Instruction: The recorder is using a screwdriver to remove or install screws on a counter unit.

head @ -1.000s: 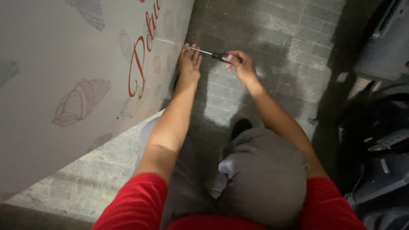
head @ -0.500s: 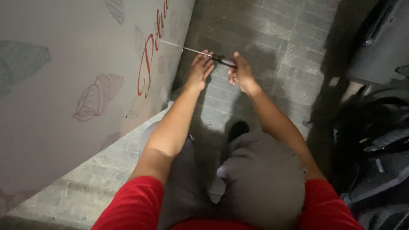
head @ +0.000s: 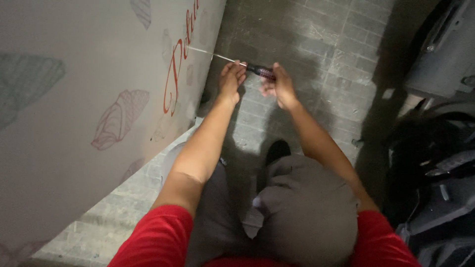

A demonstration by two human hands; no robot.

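Two hands work one screwdriver (head: pixel 247 66): right hand (head: pixel 278 86) clamped on its handle, left hand (head: pixel 231 79) steadying the shaft; keep it square to the white panel (head: pixel 74 99).

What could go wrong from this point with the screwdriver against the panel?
The screwdriver has a long thin shaft whose tip meets the printed panel at a shallow angle; it might slip and scratch the print. The left hand steadies the shaft close by, so a slip could jab its fingers. The right hand grips only the handle end, giving weak control.
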